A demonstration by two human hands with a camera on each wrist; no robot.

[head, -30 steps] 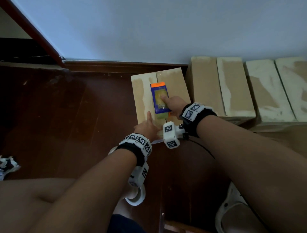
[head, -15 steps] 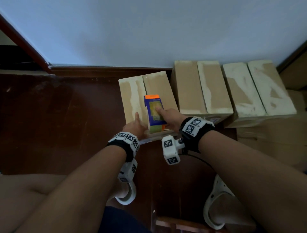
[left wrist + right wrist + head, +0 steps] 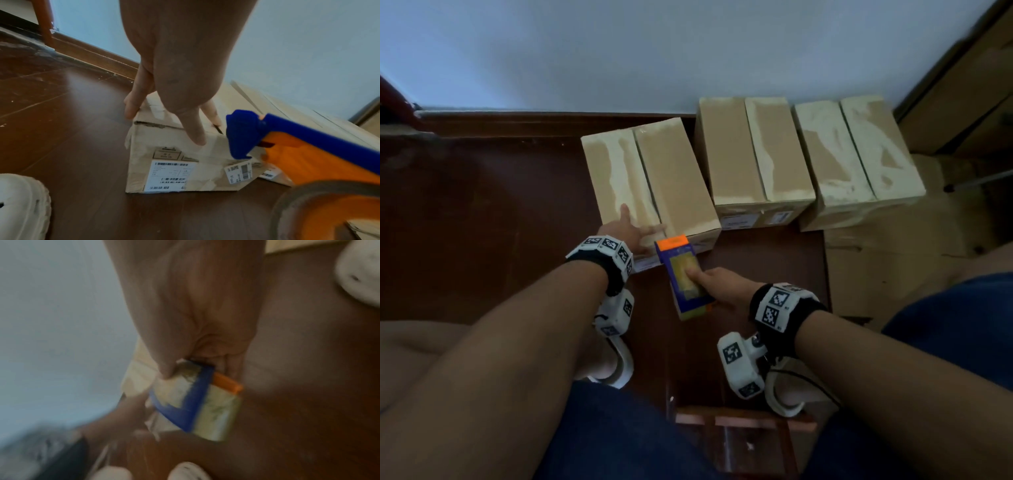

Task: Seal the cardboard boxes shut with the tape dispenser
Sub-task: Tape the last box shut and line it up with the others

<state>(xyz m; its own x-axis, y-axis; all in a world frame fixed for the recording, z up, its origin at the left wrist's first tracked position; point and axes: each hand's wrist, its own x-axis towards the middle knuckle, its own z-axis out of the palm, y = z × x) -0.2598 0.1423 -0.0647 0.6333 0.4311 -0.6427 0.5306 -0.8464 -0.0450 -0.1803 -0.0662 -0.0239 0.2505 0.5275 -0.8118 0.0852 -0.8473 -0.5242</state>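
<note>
Orange-blue tape dispenser (image 3: 685,277) in right grip (image 3: 719,286), off box (image 3: 654,181).

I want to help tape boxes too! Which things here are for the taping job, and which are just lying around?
For the job:
- tape dispenser, gripped by the right hand
- nearest cardboard box, steadied by the left hand
- two more cardboard boxes by the wall

Just lying about:
- flat cardboard on the floor
- white slippers
</note>
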